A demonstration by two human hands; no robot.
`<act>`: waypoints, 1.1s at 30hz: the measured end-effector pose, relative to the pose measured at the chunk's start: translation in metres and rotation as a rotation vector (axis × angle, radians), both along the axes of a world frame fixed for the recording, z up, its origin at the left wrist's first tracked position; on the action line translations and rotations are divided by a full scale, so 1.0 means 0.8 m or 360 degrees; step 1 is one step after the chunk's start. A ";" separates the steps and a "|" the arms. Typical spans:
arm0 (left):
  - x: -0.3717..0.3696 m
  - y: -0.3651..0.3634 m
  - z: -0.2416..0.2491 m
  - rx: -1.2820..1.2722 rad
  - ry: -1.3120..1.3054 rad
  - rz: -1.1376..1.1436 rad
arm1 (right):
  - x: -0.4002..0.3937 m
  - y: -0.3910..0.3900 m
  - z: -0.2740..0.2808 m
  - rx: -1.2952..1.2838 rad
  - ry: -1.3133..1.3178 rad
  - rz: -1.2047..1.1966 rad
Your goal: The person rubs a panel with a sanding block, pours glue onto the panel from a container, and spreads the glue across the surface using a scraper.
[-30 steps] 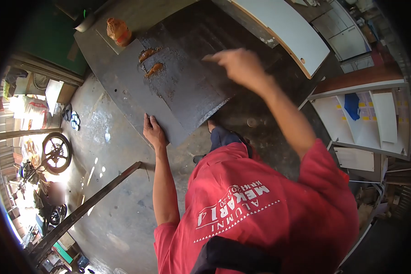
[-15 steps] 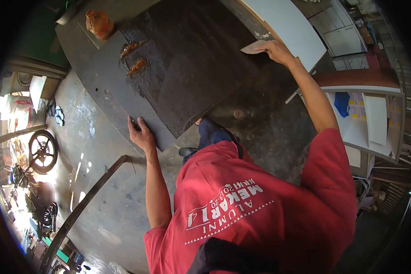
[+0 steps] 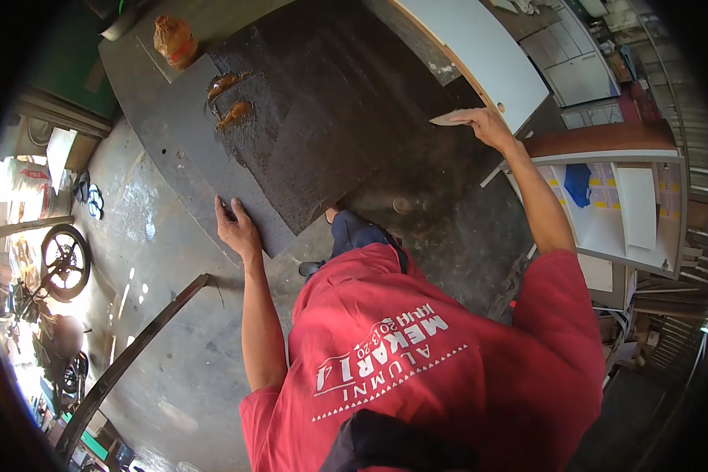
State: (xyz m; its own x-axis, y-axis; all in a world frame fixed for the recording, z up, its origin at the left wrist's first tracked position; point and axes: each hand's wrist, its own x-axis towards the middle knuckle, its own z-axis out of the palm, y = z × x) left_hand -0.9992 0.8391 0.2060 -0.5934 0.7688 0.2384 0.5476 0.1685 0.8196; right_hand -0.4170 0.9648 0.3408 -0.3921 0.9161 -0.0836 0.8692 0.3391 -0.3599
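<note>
My right hand (image 3: 489,129) grips a thin pale spreader blade (image 3: 448,119), held beyond the right edge of a large dark sheet (image 3: 330,102). Two thick amber-brown smears of what looks like glue (image 3: 234,115) lie towards the sheet's left side, with a wet, streaky patch around them. My left hand (image 3: 238,230) rests at the near edge of the greyer panel (image 3: 204,149), its thumb and a finger stretched apart. Whether any of its fingers curl under the edge cannot be made out.
A knotted plastic bag of brown stuff (image 3: 175,43) sits at the far left of the work surface. White panels (image 3: 480,55) and an open cabinet (image 3: 606,200) stand on the right. A dark curved strip (image 3: 134,354) and a wheel (image 3: 65,263) are at the left.
My right hand with the spreader has moved slightly right and nearer to me, off the sheet's edge. My left hand stays at the panel edge; the whole view has shifted a little.
</note>
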 end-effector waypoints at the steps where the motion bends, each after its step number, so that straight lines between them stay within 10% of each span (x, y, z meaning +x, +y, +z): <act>1: 0.000 -0.001 0.000 0.0010 -0.0003 0.0000 | 0.005 -0.004 0.001 -0.0127 0.0018 -0.0078; 8: -0.001 -0.004 0.004 -0.0073 -0.0090 -0.0036 | -0.053 -0.055 0.087 -0.0914 -0.0183 -0.0143; 14: 0.000 -0.001 -0.003 0.0014 -0.0143 -0.0052 | -0.154 0.005 0.125 0.0146 0.0292 -0.0184; 20: 0.007 0.000 0.014 -0.0007 -0.0124 -0.0022 | -0.190 0.122 -0.024 0.0876 0.0162 -0.0152; 22: 0.008 -0.001 0.013 0.0028 -0.0075 0.0003 | -0.223 0.087 -0.055 0.0460 -0.0345 -0.0125; 33: 0.008 -0.002 0.004 0.0007 -0.0117 0.0025 | -0.117 0.137 -0.042 0.0469 -0.0053 0.0120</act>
State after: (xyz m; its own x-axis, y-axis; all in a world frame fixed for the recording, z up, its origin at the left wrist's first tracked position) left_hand -0.9926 0.8379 0.2093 -0.6214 0.7583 0.1971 0.4834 0.1730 0.8581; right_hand -0.5107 1.0742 0.3072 -0.4614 0.8712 0.1676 0.8473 0.4888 -0.2079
